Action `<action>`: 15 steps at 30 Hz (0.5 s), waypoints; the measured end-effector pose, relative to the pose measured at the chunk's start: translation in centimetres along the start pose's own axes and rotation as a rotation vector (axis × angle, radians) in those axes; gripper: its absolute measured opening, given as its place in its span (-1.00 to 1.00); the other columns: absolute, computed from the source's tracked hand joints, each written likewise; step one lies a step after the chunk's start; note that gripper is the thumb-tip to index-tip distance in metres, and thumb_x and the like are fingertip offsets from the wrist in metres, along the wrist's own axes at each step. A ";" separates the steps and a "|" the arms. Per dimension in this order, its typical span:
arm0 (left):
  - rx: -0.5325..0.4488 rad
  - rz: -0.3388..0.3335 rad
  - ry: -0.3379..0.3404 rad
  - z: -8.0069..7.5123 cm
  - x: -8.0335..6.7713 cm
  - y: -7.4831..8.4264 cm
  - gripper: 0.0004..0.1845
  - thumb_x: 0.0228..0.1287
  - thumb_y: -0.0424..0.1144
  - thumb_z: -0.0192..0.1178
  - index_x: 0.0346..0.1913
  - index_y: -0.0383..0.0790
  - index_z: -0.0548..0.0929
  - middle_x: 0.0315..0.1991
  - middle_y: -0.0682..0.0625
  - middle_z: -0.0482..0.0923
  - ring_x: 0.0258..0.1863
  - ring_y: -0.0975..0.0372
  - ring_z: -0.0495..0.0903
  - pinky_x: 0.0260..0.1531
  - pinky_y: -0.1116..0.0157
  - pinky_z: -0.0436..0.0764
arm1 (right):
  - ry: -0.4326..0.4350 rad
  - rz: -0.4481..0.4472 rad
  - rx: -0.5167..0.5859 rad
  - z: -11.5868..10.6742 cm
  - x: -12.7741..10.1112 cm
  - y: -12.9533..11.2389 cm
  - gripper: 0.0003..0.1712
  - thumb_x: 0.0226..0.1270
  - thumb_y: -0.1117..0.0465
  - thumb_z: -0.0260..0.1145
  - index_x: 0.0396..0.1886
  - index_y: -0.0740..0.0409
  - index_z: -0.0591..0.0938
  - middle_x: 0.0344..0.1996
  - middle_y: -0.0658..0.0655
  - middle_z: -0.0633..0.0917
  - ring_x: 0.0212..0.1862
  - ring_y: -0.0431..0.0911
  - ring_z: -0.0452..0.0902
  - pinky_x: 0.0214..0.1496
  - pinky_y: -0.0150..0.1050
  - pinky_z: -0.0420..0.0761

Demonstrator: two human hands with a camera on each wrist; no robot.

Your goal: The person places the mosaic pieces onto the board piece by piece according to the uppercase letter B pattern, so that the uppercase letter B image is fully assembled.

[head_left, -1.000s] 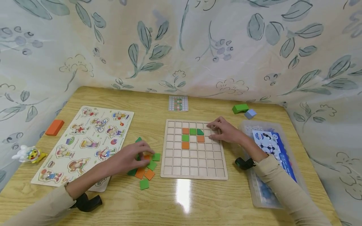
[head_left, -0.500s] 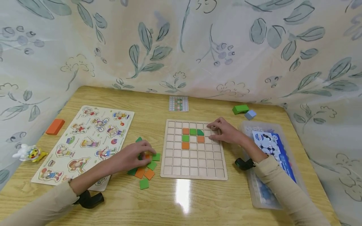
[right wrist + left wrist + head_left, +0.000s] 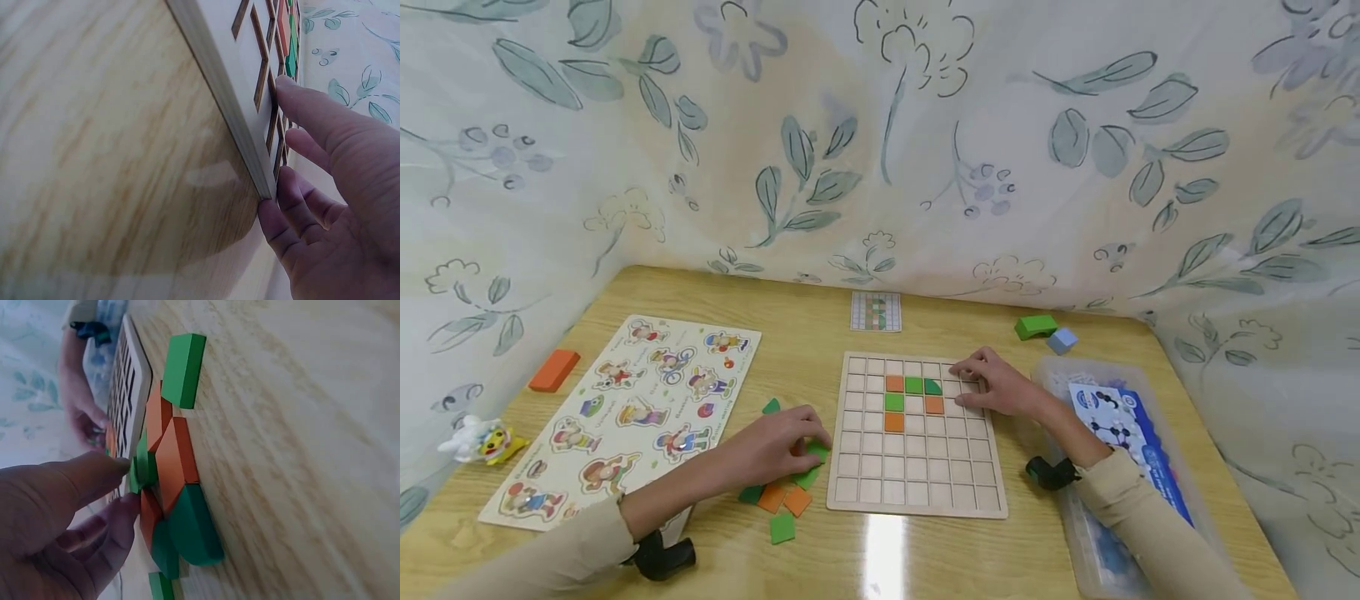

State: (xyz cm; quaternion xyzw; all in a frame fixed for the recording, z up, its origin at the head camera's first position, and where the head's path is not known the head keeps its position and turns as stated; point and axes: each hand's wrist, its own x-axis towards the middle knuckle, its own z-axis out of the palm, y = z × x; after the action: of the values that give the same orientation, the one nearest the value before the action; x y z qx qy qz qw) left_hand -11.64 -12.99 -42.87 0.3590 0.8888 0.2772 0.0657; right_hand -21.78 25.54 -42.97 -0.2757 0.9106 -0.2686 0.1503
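**Left fingers close on a green tile beside the grid board**

Since the earlier frames the left hand [image 3: 771, 450] has slid a little nearer the board's left edge, and its fingers [image 3: 94, 481] now pinch a small green square wooden tile [image 3: 139, 470] between thumb and fingertips; the right hand [image 3: 996, 387] has stayed where it was.

The pinched tile sits at the tip of the left fingers, at the edge of the loose heap of green and orange wooden tiles [image 3: 782, 498], which lies under and just behind those fingers on the glossy wood-grain worktop [image 3: 880, 558]. One green tile lies apart from the heap, nearer the wrist.

Just beyond the left fingertips lies the pale wooden square board with a grid of recesses [image 3: 917, 492]. The right hand rests on its far right corner: the fingers are loosely bent, the thumb presses on the board's top face and the other fingertips touch its outer edge, as the right wrist view shows. They hold nothing else. Just ahead of the right fingertips, set in the board, are orange and green tiles [image 3: 913, 395].

Left of the left hand lies a wooden picture puzzle with cartoon figures [image 3: 625, 408].
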 end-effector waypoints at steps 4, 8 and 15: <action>0.030 -0.033 -0.024 0.2 0.1 0.1 -0.86 0.23 -0.27 0.30 -0.16 -0.10 0.72 -0.23 0.08 0.55 -0.44 0.43 0.46 -0.44 0.54 0.45 | -0.007 0.001 0.004 0.6 0.1 0.2 -0.44 0.30 0.05 0.35 0.24 0.18 0.52 -0.03 0.23 0.39 0.04 0.07 0.47 -0.03 -0.13 0.43; 0.099 -0.035 -0.008 -0.2 0.6 -0.2 -0.89 0.24 -0.27 0.30 -0.19 -0.08 0.73 -0.24 0.07 0.57 -0.45 0.39 0.46 -0.45 0.50 0.44 | -0.012 0.019 0.018 0.5 0.2 0.1 -0.42 0.30 0.05 0.35 0.26 0.16 0.51 -0.02 0.22 0.39 0.08 0.10 0.47 0.02 -0.07 0.46; 0.130 -0.051 -0.040 -1.2 1.5 -1.1 -0.89 0.22 -0.21 0.33 -0.19 -0.07 0.74 -0.21 0.07 0.58 -0.39 0.37 0.51 -0.38 0.45 0.50 | -0.009 0.038 0.019 0.0 0.1 0.1 -0.42 0.29 0.05 0.36 0.26 0.15 0.51 -0.01 0.22 0.39 0.11 0.13 0.49 0.08 -0.01 0.47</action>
State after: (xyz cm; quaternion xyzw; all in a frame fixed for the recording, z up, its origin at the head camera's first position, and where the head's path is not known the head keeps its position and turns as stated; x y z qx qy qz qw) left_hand -13.78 -13.11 -42.34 0.3450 0.9123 0.2101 0.0671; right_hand -21.86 25.54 -43.03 -0.2582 0.9125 -0.2729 0.1621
